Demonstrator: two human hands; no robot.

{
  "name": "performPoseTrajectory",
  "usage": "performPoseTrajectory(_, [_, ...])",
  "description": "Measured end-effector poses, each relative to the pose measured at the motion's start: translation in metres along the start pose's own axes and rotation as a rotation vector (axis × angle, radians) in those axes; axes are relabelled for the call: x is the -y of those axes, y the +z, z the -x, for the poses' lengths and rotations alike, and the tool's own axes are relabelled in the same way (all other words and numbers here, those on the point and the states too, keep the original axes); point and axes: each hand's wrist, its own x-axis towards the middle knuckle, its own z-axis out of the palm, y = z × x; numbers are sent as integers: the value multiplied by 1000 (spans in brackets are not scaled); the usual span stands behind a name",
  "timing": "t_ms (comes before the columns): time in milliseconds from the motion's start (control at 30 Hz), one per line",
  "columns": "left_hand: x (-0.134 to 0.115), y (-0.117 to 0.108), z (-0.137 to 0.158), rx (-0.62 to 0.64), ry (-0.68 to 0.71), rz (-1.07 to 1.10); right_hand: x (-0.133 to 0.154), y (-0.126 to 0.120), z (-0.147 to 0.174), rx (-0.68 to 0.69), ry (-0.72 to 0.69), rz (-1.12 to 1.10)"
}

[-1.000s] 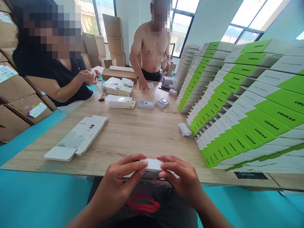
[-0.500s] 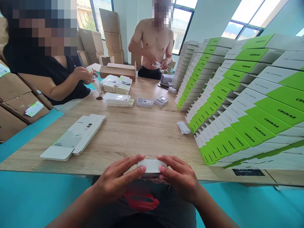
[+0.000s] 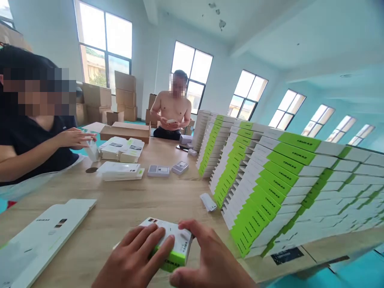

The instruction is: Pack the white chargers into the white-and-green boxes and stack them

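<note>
A small white and green cardboard box (image 3: 182,239) lies at the table's near edge, between my two hands. My left hand (image 3: 132,252) covers its left part, with the fingers laid over the printed top. At the box's right end, my right hand (image 3: 207,252) grips it with the index finger on the upper corner and the thumb low by the green front. Part of the box is hidden under my left fingers. Flattened white cartons (image 3: 45,236) lie on the table to the left of my left hand.
Tall stacks of white and green boxes (image 3: 258,192) stand at the right. Beside them lie small white cards (image 3: 208,202). Two open trays (image 3: 158,171) and piled cartons (image 3: 121,171) are farther back. One person (image 3: 39,148) works at the left, another (image 3: 172,110) across the table.
The view has tilted up and turned right. The box now shows its printed top and green front instead of a plain white side, and my left hand has moved over its top.
</note>
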Motion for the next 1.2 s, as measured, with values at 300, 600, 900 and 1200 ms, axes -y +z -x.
performPoseTrajectory(300, [65, 112, 31, -259, -240, 146, -19, -23, -134, -121, -189, 505])
performPoseTrajectory(600, [71, 121, 29, 115, -1176, 1523, -87, 88, -80, -252, 100, 289])
performPoseTrajectory(900, [68, 118, 18, -81, -1730, 1552, -136, 49, -85, -277, 225, 542])
performPoseTrajectory(1200, [71, 134, 36, -107, -1748, 1615, -191, 4, -115, -312, 532, 596])
